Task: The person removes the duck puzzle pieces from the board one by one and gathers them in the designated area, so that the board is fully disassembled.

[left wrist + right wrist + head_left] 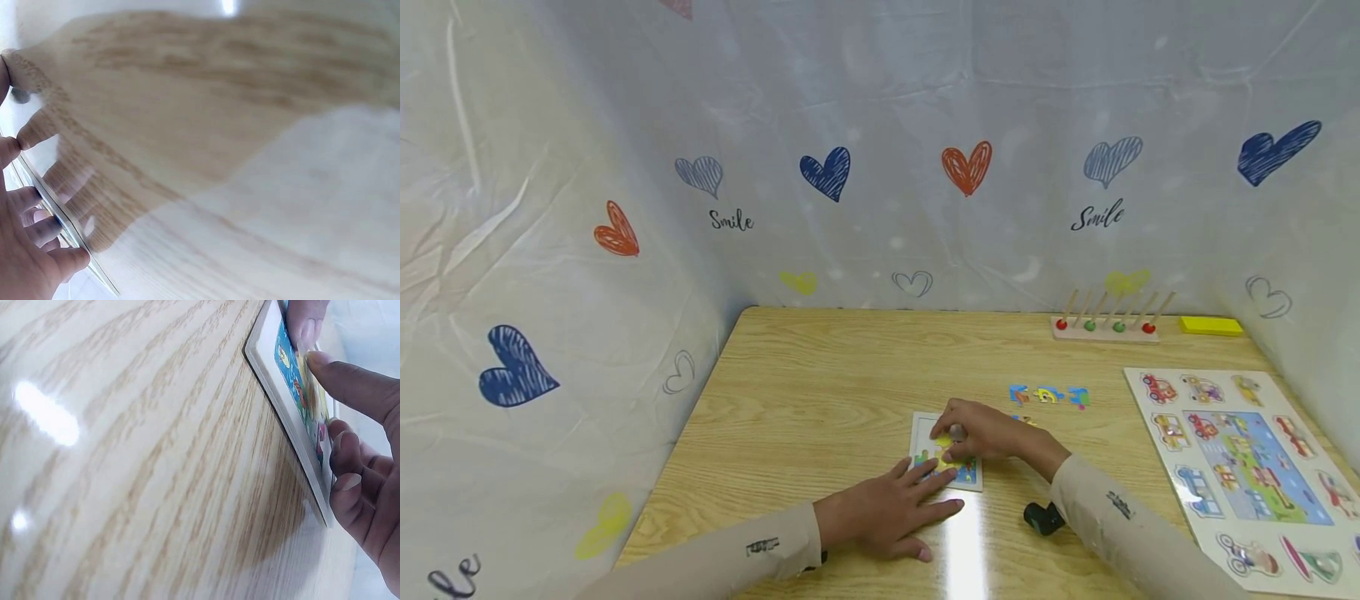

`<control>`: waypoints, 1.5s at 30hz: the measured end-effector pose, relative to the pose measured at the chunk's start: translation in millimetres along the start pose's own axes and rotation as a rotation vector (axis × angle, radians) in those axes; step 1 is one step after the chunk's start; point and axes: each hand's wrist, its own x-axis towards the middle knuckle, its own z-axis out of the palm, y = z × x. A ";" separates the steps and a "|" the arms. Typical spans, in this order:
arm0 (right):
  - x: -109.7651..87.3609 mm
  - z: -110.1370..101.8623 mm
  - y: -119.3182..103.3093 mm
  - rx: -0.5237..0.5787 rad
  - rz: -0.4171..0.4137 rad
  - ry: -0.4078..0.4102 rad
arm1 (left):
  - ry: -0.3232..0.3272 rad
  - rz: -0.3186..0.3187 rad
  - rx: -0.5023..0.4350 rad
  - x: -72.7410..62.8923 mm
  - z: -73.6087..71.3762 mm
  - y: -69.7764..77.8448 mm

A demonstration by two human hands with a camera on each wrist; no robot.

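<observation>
A small jigsaw puzzle board [919, 427] with a white frame lies on the wooden table, partly covered by both hands. Blue, green and yellow pieces fill its lower part. My left hand [887, 512] is flat with fingers spread, the fingertips resting on the board's near left side; in the left wrist view its fingers reach over the board's edge [81, 240]. From the right, my right hand [988, 429] bends thumb and fingers onto a yellow puzzle piece [943, 441] in the board. The right wrist view shows its thumb pressing near a left fingertip, above the white frame [275, 381].
Several loose puzzle pieces [1047, 395] lie right of the board, one partly behind my right hand. A black object [1042, 518] is by the right sleeve. Farther right are a large vehicle puzzle [1165, 483], a peg stand [1105, 334] with beads and a yellow block [1211, 326].
</observation>
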 end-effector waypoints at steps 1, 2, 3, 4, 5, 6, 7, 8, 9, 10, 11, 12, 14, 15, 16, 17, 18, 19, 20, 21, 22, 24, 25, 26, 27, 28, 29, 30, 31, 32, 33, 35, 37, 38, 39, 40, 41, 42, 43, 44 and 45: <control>-0.4 -0.4 0.4 -0.002 -0.004 0.002 | 0.001 0.001 0.001 0.1 -0.1 -0.1; -0.6 -0.5 0.8 -0.002 -0.002 0.001 | 0.001 0.003 0.003 0.3 -0.1 -0.2; -0.6 -0.7 1.0 -0.001 -0.001 0.001 | 0.000 0.004 0.005 0.4 -0.3 -0.3; -0.8 -1.1 1.2 0.002 -0.003 0.001 | 0.000 0.005 0.007 0.6 -0.5 -0.3; -0.8 -1.3 1.6 0.004 -0.005 0.001 | -0.001 0.005 0.009 0.6 -0.8 -0.3; -0.7 -1.4 1.8 0.007 -0.005 0.000 | -0.001 0.004 0.013 0.6 -0.9 -0.2; -0.5 -1.5 1.8 0.010 -0.003 -0.001 | -0.001 0.003 0.016 0.6 -1.1 -0.2; -0.1 -1.5 1.9 0.013 0.000 -0.003 | -0.001 0.002 0.018 0.6 -1.0 -0.1; 0.2 -1.6 1.8 0.015 0.004 -0.005 | 0.000 0.001 0.020 0.5 -0.9 -0.2; 0.4 -1.8 1.6 0.017 0.008 -0.008 | 0.002 0.000 0.020 0.5 -0.7 -0.1; 0.8 -1.7 1.5 0.021 0.011 -0.012 | 0.004 0.001 0.021 0.5 -0.4 -0.1; 1.2 -1.6 1.4 0.025 0.016 -0.017 | 0.006 0.001 0.021 0.5 -0.1 -0.2; 1.9 -1.5 1.3 0.033 0.023 -0.027 | 0.008 0.001 0.017 0.6 0.6 -0.3; 2.2 -1.3 1.4 0.039 0.022 -0.031 | 0.008 0.002 0.016 0.7 0.9 -0.4; 2.5 -1.2 1.7 0.041 0.020 -0.035 | 0.008 0.003 0.014 0.8 1.1 -0.4; 2.8 -0.9 1.9 0.044 0.019 -0.040 | 0.007 0.002 0.013 0.9 1.2 -0.5; 3.1 -0.7 2.2 0.047 0.017 -0.044 | 0.005 0.002 0.010 1.0 1.4 -0.6; 3.4 -0.5 2.5 0.052 0.015 -0.047 | 0.003 0.002 0.006 1.1 1.5 -0.6; 3.7 -0.4 2.8 0.055 0.011 -0.049 | 0.001 0.002 0.004 1.2 1.6 -0.6; 4.0 -0.2 3.0 0.060 0.012 -0.052 | -0.002 0.002 0.001 1.3 1.6 -0.7; 4.2 0.0 3.3 0.064 0.014 -0.054 | -0.004 0.001 -0.002 1.3 1.5 -0.8; 4.6 0.3 3.6 0.074 0.016 -0.057 | -0.009 -0.001 -0.009 1.2 1.4 -0.8; 4.7 0.5 3.9 0.075 0.018 -0.056 | -0.012 -0.001 -0.011 1.1 1.4 -0.9; 4.8 0.5 4.0 0.075 0.020 -0.056 | -0.016 -0.001 -0.014 1.0 1.2 -0.8; 4.8 0.5 3.9 0.076 0.023 -0.056 | -0.018 -0.001 -0.018 1.1 1.0 -1.0; 4.9 0.6 3.9 0.073 0.023 -0.056 | -0.021 -0.001 -0.021 1.0 0.9 -1.0; 5.1 0.4 3.7 0.069 0.023 -0.056 | -0.023 0.000 -0.023 1.0 0.8 -1.0; 5.2 0.2 3.5 0.063 0.021 -0.055 | -0.025 0.000 -0.024 1.1 0.6 -1.1; 5.6 -0.1 3.3 0.064 0.018 -0.056 | -0.025 0.001 -0.025 1.1 0.5 -1.2; 5.9 -0.5 3.0 0.065 0.014 -0.058 | -0.023 0.002 -0.026 1.1 0.3 -1.3; 6.3 -0.9 2.6 0.067 0.007 -0.060 | -0.022 0.002 -0.026 1.1 0.2 -1.4; 7.0 -1.9 2.3 0.073 -0.004 -0.066 | -0.021 0.002 -0.026 0.9 0.1 -1.5; 7.5 -2.8 2.1 0.077 -0.011 -0.071 | -0.022 0.002 -0.031 0.6 0.1 -1.7; 7.5 -3.1 2.2 0.078 -0.015 -0.072 | -0.022 0.001 -0.034 0.5 0.1 -1.7; 7.4 -3.6 1.9 0.080 -0.015 -0.073 | -0.024 0.001 -0.037 0.5 0.2 -1.8; 7.4 -3.9 1.9 0.085 -0.014 -0.074 | -0.026 0.001 -0.039 0.4 0.3 -1.8; 7.4 -4.1 1.8 0.087 -0.012 -0.074 | -0.027 0.002 -0.041 0.4 0.4 -1.9; 7.3 -4.2 1.7 0.093 -0.012 -0.073 | -0.028 0.002 -0.041 0.4 0.6 -1.9; 7.2 -4.1 1.6 0.100 -0.009 -0.074 | -0.028 0.002 -0.040 0.6 0.9 -1.9; 7.1 -4.1 1.5 0.106 -0.012 -0.073 | -0.029 0.001 -0.038 0.7 1.2 -1.9; 7.1 -4.1 1.1 0.114 -0.010 -0.074 | -0.029 0.002 -0.036 0.8 1.3 -2.0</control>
